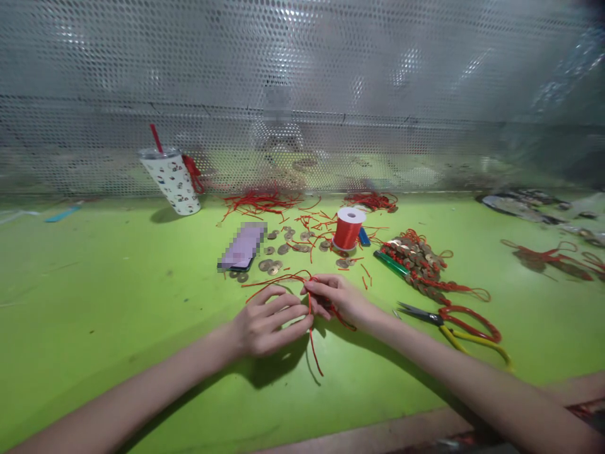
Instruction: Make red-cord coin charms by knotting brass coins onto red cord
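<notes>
A thin red cord runs between my two hands above the green table, its loose ends trailing left and down toward me. My right hand pinches the cord between thumb and forefinger, with more red cord showing beneath the palm. My left hand has its fingers bent, and its fingertips meet the hanging strand; its thumb is hidden. Just beyond the hands lie several brass-coloured coins with holes. Behind them stands a spool of red cord.
Scissors with red and yellow handles lie beside my right forearm. Farther back are a green lighter, a pile of coins strung on red cord, a phone, red cord scraps and a straw tumbler. Perforated metal sheeting borders the table.
</notes>
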Action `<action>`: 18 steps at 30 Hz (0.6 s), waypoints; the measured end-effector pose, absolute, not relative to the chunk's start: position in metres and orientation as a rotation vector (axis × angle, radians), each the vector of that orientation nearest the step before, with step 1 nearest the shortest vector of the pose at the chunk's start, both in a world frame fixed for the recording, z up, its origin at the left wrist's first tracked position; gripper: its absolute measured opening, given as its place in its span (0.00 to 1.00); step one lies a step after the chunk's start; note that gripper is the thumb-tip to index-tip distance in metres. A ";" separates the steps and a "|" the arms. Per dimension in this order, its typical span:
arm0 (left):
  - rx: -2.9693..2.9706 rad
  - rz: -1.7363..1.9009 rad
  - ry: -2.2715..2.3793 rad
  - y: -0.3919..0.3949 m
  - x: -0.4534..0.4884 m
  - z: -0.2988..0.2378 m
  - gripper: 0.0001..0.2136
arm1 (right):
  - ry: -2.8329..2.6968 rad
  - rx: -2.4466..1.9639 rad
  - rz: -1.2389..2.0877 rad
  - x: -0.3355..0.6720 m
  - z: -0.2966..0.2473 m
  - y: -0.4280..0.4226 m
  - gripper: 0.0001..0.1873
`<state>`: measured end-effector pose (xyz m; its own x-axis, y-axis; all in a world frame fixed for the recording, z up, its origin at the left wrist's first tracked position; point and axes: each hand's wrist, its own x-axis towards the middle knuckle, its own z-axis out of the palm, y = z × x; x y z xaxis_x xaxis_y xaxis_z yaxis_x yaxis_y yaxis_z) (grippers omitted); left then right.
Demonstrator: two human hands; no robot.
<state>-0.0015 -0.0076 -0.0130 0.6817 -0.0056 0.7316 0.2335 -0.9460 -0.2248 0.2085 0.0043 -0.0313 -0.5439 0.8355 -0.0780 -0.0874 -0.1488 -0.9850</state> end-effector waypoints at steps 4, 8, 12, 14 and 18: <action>-2.692 -1.115 -0.122 -0.009 -0.001 -0.012 0.09 | -1.311 -0.916 1.738 0.208 -0.033 0.006 0.20; -2.797 -1.050 -0.102 -0.013 -0.001 -0.010 0.11 | -1.295 -0.951 1.709 0.209 -0.033 0.008 0.20; -2.767 -1.046 -0.103 -0.012 0.000 -0.013 0.10 | -1.290 -0.914 1.727 0.212 -0.032 0.010 0.22; -2.744 -1.048 -0.093 -0.011 0.001 -0.015 0.09 | -1.300 -0.919 1.707 0.213 -0.031 0.010 0.23; -2.759 -1.027 -0.078 -0.013 0.002 -0.015 0.09 | -1.362 -0.978 1.609 0.210 -0.029 0.007 0.24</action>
<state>0.0020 -0.0131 -0.0147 0.7579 -0.0190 0.6521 0.1172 -0.9794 -0.1647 0.2105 0.0068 -0.0290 -0.3862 0.9203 -0.0631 -0.0896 -0.1055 -0.9904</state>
